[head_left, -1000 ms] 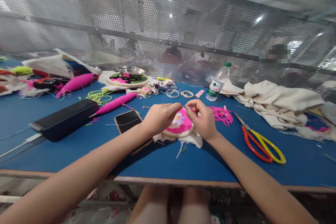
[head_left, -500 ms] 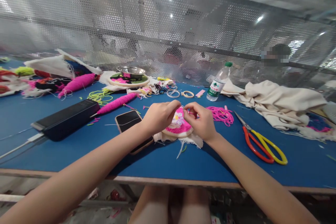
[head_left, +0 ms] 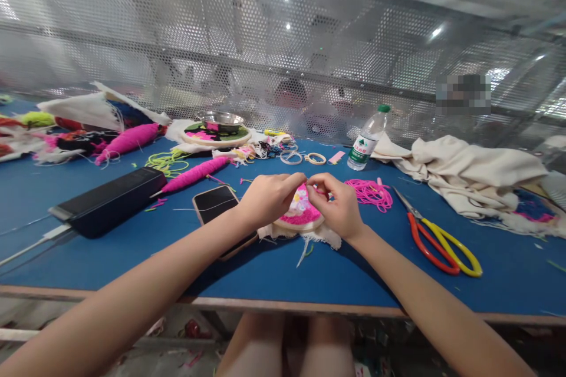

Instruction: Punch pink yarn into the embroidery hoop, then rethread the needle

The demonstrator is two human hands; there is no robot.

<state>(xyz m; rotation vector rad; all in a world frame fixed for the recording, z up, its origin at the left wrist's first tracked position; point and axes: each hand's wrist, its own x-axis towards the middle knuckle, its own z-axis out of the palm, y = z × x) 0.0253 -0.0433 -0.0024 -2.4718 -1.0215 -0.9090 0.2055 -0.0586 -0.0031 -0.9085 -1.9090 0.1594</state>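
Above a small embroidery hoop (head_left: 300,221) with pink stitching and a pale flower, my two hands come together, fingertips nearly touching. My left hand (head_left: 272,197) is closed in a pinch; a thin pale thread trails out to its left, but what sits between the fingertips is too small to make out. My right hand (head_left: 338,203) is pinched too, with a bit of pink showing at its fingers; its exact hold is hidden. Frayed white cloth sticks out below the hoop. A phone (head_left: 216,203) lies partly under my left wrist.
Open scissors (head_left: 437,238) lie to the right, near pink yarn (head_left: 369,194) and a water bottle (head_left: 367,138). Crumpled beige cloth (head_left: 469,171) is at the far right. To the left are a black power bank (head_left: 110,200), pink yarn spindles (head_left: 194,175) and a metal bowl (head_left: 220,122).
My fingertips have drawn slightly closer together above the hoop. The view has shifted very slightly; the things on the table stay where they were.
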